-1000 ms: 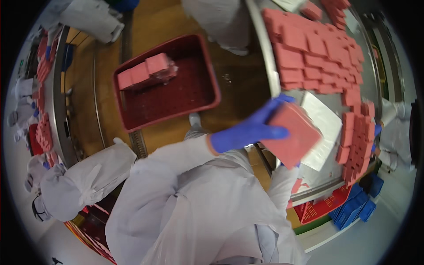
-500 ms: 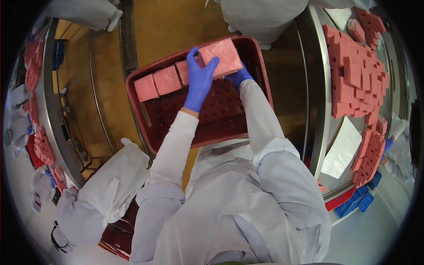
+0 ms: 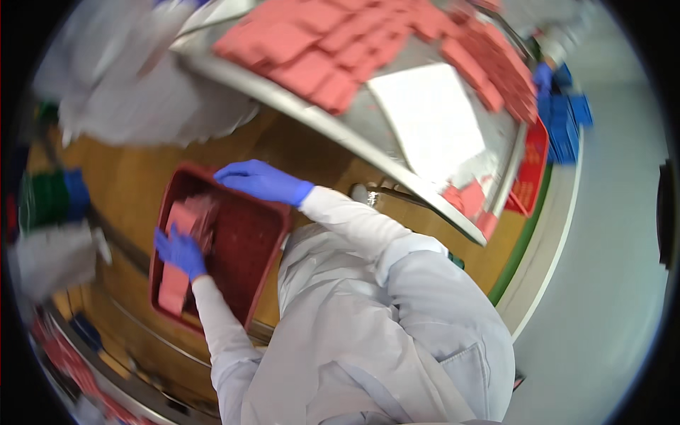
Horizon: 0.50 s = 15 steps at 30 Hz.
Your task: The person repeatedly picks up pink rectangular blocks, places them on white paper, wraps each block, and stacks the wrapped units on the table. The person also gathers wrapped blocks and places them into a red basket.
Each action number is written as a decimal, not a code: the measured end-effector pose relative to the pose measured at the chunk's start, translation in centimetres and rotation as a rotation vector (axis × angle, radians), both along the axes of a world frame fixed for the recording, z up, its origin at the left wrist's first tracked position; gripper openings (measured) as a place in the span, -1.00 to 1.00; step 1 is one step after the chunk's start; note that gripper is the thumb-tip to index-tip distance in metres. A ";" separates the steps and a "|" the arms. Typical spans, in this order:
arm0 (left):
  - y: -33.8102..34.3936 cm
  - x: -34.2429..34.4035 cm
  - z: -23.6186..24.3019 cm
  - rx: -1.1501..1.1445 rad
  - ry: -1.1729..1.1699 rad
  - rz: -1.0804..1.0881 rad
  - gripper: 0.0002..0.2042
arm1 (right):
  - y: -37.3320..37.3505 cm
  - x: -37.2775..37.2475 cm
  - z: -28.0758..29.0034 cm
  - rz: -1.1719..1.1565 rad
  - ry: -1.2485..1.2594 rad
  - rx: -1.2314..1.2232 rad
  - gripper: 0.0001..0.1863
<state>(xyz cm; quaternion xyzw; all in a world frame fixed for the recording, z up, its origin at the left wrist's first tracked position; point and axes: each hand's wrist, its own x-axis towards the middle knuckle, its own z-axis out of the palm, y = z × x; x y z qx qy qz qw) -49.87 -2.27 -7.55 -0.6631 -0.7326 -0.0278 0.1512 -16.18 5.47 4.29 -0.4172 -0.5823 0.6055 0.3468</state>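
A dark red plastic crate (image 3: 248,276) stands at the left of the middle. Along its left side lies a row of pink blocks (image 3: 172,289), with a clear-wrapped one at the upper end. My left hand (image 3: 181,253), in a blue glove, rests over the row with its fingers spread. At the crate's upper right corner is my right hand (image 3: 263,181), also blue-gloved, its fingers stretched out over the rim and nothing in it. Whether it touches the rim, I cannot tell.
A steel table (image 3: 397,166) crosses the upper part, carrying many pink pieces (image 3: 319,49) and a white sheet (image 3: 428,113). A red tray (image 3: 528,170) and blue bins (image 3: 563,127) are beyond it. A person in white (image 3: 149,92) stands at upper left.
The wrapped pink block both hands held has been let go into the crate. My right hand has moved onto the rim. The view has swung right, bringing the table nearer.
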 end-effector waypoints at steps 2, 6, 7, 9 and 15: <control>0.0 2.5 1.9 -0.164 0.097 0.147 -0.60 | -1.6 12.2 4.2 -0.075 -0.032 0.089 -0.62; -1.0 8.1 1.0 0.031 -0.055 0.050 -0.58 | -4.1 41.0 -2.2 -0.813 -0.256 0.310 -0.64; -1.0 10.5 1.6 0.028 -0.159 -0.004 -0.58 | -5.0 46.9 -2.3 -1.134 -0.326 0.310 -0.59; -1.0 16.9 2.4 0.012 -0.309 -0.188 -0.60 | -8.6 60.7 -7.7 -1.760 -0.148 0.189 -0.50; -1.2 38.6 10.4 -0.133 -0.507 -0.514 -0.66 | -8.3 69.1 -8.7 -1.480 0.649 -0.488 -0.44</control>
